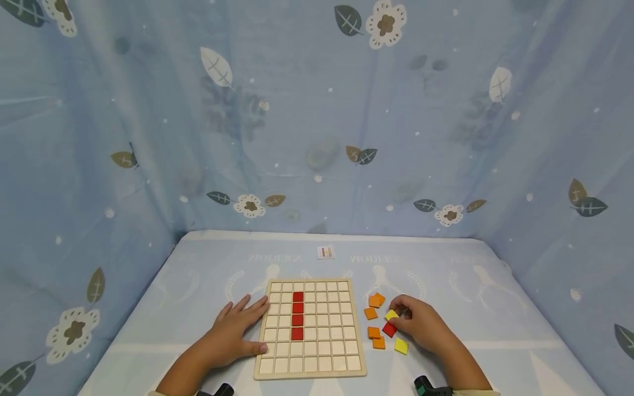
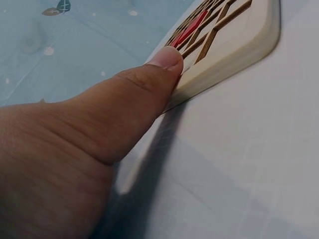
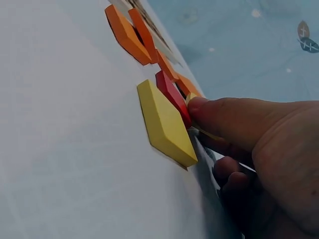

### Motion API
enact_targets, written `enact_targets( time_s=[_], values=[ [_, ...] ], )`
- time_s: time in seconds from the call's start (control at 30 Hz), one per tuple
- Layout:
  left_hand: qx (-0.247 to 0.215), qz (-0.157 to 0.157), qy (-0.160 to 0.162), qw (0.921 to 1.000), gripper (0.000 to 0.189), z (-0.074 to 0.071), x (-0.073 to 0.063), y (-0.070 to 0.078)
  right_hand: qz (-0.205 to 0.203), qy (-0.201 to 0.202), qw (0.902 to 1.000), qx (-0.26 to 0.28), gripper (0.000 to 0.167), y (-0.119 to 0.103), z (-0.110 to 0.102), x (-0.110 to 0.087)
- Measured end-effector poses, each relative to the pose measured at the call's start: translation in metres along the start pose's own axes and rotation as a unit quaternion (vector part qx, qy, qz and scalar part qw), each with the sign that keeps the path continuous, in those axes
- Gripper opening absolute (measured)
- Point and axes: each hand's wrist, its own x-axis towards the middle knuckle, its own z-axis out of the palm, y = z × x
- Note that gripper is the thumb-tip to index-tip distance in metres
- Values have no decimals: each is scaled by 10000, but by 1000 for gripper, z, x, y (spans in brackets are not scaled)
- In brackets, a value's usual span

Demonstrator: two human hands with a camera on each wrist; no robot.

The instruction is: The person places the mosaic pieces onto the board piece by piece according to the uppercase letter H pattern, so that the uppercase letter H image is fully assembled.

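Note:
A wooden grid board (image 1: 310, 376) lies flat on the table, with a column of several red tiles (image 1: 298, 308) in its cells. My left hand (image 1: 230, 333) touches the board's left edge with fingers spread; in the left wrist view its thumb (image 2: 144, 82) presses on the rim. To the right of the board, my right hand (image 1: 421, 324) pinches a yellow tile (image 1: 391, 315) between thumb and fingers. Just below that tile lies a loose red tile (image 1: 389, 330). Another yellow tile (image 3: 167, 124) lies nearer, apart from the hand. Most of the pinched tile is hidden in the right wrist view.
Several orange tiles (image 1: 371, 313) lie between the board and my right hand. Behind the board is a small printed card (image 1: 326, 252). A blue floral curtain (image 1: 317, 121) stands around the back and sides of the pale-covered table (image 1: 495, 330).

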Motion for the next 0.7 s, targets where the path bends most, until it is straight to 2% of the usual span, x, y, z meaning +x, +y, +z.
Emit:
enact_targets(
  time_s=[0.27, 0.37, 0.43, 0.53, 0.7],
  values=[
    [13, 40, 19, 10000, 104, 1, -1, -1, 104, 141, 9996, 201, 16, -3, -2, -3],
    [40, 35, 35, 10000, 104, 0, -2, -1, 168, 188, 9971, 720, 15, -9, -3, -5],
    [43, 44, 42, 10000, 104, -1, -3, -1, 225, 180, 9913, 1284, 15, -16, -2, -7],
    [38, 120, 62, 9999, 105, -3, -6, 0, 202, 43, 9770, 2121, 18, -29, 3, -9],
    [79, 162, 122, 9998, 105, -3, -6, 3, -122, -435, 9626, 2670, 21, -54, 14, -10]
  ],
)
